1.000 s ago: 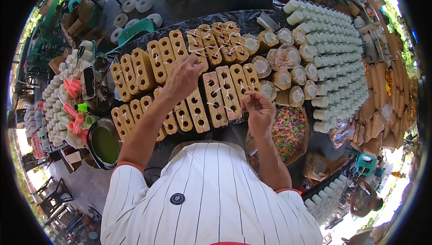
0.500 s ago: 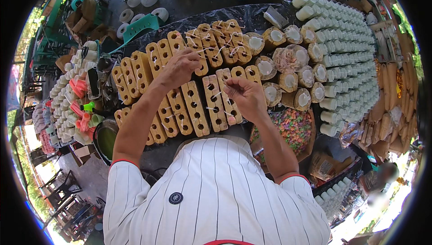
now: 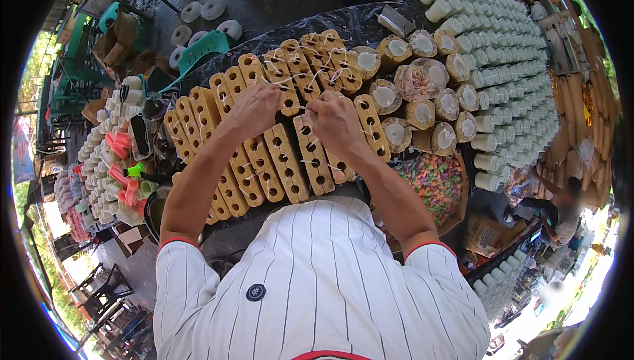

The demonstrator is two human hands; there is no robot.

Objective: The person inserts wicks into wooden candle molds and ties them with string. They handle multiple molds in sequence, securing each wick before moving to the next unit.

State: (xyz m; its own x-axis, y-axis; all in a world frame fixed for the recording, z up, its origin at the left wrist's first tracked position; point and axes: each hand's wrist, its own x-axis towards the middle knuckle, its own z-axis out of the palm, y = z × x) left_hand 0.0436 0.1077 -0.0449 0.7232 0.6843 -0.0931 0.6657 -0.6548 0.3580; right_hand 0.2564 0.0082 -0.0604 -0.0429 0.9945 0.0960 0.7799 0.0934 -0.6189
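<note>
Two rows of long tan blocks [image 3: 285, 162], each with a line of round holes, lie on a black-covered table. White strings [image 3: 288, 81] run through and across many of the holes. Over the middle of the rows, my left hand [image 3: 257, 108] is closed, its fingertips bunched above the blocks; what they pinch is hidden. Close to its right, my right hand [image 3: 335, 121] pinches a short bit of white string [image 3: 302, 108] above the near end of a back-row block. A small gap separates the two hands.
Right of the blocks stand several wrapped round bundles with white tops [image 3: 421, 115], then rows of pale cups [image 3: 502, 82]. A bowl of colourful bits [image 3: 432, 185] is at the near right. White and pink cups [image 3: 109, 162] crowd the left. A green plastic stool [image 3: 203, 53] stands beyond.
My right hand has moved left and slightly up, closer to my left hand. The left hand has shifted a little left and down. The whole view has shifted slightly.
</note>
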